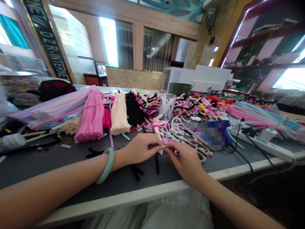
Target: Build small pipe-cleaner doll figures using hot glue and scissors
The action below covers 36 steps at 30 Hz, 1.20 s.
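Note:
My left hand (pixel 140 148) and my right hand (pixel 187 160) meet over the grey table (pixel 47 162), fingertips pinched together on a small pale purple piece (pixel 164 147) that is too small to name. A green bangle (pixel 107 165) sits on my left wrist. Just behind my fingers stands a small cream and pink fuzzy-wire figure (pixel 156 124). Scissors (pixel 199 148) lie beside my right hand. Short black wire pieces (pixel 157 163) lie under my hands.
Bundles of pink (pixel 91 117), cream (pixel 119 114), black (pixel 133 108) and lilac (pixel 59 106) fuzzy wires lie at the back left. A clear cup (pixel 167 105), a heap of coloured scraps, a blue glue gun (pixel 224 128), black cables and a white power strip (pixel 267 144) fill the right.

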Tool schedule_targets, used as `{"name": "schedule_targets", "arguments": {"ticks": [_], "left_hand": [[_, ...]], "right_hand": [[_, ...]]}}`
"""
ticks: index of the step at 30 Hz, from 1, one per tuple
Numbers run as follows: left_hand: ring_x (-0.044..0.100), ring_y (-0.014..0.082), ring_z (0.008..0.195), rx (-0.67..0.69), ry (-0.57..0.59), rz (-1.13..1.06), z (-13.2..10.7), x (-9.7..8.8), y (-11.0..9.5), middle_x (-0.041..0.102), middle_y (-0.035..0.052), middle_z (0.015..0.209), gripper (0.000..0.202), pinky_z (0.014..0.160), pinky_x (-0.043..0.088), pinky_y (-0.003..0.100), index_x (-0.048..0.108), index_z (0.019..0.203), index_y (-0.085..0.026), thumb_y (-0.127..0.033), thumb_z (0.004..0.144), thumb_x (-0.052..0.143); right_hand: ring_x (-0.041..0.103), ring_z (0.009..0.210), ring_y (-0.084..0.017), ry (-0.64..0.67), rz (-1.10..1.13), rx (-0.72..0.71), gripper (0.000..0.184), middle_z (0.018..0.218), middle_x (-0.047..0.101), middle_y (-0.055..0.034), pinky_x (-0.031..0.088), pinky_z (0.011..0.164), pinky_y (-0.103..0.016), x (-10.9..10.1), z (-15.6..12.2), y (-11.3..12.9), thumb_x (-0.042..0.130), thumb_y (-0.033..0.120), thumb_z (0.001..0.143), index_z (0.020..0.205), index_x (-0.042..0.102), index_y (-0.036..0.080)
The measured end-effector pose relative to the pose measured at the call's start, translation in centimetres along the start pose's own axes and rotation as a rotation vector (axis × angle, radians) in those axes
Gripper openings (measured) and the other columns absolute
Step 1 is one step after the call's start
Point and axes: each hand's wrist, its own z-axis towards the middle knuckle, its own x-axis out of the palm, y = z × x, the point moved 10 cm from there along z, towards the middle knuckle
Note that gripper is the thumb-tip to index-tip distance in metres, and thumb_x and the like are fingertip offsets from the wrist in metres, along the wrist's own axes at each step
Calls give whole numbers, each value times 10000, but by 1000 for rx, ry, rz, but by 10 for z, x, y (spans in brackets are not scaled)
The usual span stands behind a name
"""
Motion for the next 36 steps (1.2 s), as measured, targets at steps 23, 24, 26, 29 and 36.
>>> {"name": "schedule_targets", "arguments": {"ticks": [23,24,26,29,36], "left_hand": [[513,80,579,-76,2,-111,1,0,8,623,17,754,155,553,418,187,621,898,-151,-276,852,542],[514,83,591,-56,-4,-96,1,-1,6,622,21,764,144,565,420,190,622,887,-149,-259,855,535],[516,88,619,-16,-14,-58,1,-2,1,618,23,765,132,593,424,193,625,853,-145,-229,859,524],[519,88,630,3,-23,-22,1,-3,-2,622,18,768,117,607,424,190,620,844,-146,-203,858,519],[548,104,676,-22,6,-34,2,2,3,625,14,780,118,646,431,204,599,830,-159,-197,861,492]], "right_hand": [[604,714,-153,25,2,73,144,791,666,-27,438,675,-256,1,1,-5,485,236,891,859,620,199],[606,715,-154,25,2,71,142,791,667,-28,438,677,-257,1,1,-5,487,236,890,860,621,199],[609,715,-156,29,-2,67,138,782,667,-27,436,676,-257,1,1,-4,492,233,887,855,621,197],[615,724,-161,35,-7,61,134,782,671,-27,432,674,-256,1,1,-4,495,227,883,848,621,197],[620,742,-164,36,-12,53,136,795,679,-29,437,682,-259,0,1,-2,502,225,880,837,626,188]]}}
